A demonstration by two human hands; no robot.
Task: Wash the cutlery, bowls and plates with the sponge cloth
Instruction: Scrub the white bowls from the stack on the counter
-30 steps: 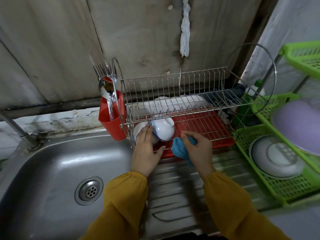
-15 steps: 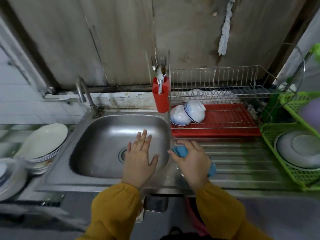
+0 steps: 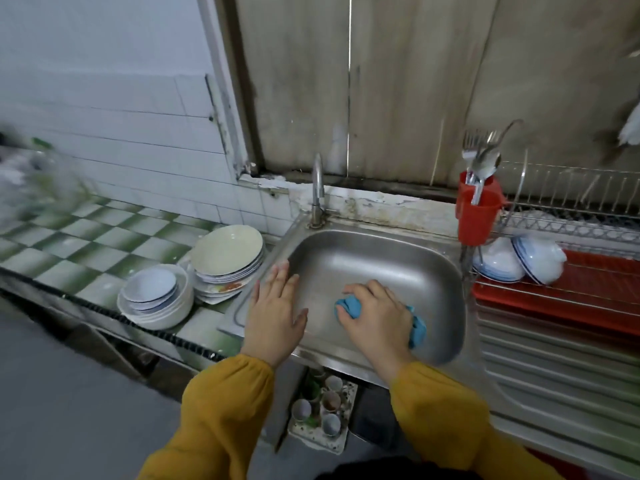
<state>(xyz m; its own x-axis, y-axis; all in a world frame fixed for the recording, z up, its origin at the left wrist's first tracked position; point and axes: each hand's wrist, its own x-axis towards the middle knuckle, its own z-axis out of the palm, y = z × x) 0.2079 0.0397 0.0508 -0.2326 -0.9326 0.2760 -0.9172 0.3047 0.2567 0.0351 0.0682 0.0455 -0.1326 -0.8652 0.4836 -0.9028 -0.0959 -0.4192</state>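
The right hand (image 3: 375, 318) is curled round the blue sponge cloth (image 3: 349, 306), bunching it into a wad above the basin of the sink (image 3: 381, 258); blue ends poke out on both sides of the fist. The left hand (image 3: 275, 317) is flat, with its fingers straight and slightly apart, over the sink's left rim. Whether it touches the metal cannot be told.

The unwashed stacks stand on the tiled surface (image 3: 104, 244) just left of the sink: plates (image 3: 227, 249) nearest the rim, bowls (image 3: 152, 292) beyond them. Right of the sink, two bowls (image 3: 498, 263) lean in the wire rack (image 3: 571, 220), and the cutlery (image 3: 479, 161) stands in a red holder (image 3: 476, 213).

The cloth is soft and light and will take any shape, so a loose fist suits it. The plates look rigid, glossy and likely breakable, and slick once wet. The top plate is probably best taken by its rim, thumb on top and fingers beneath, lifted singly rather than dragged off the stack.
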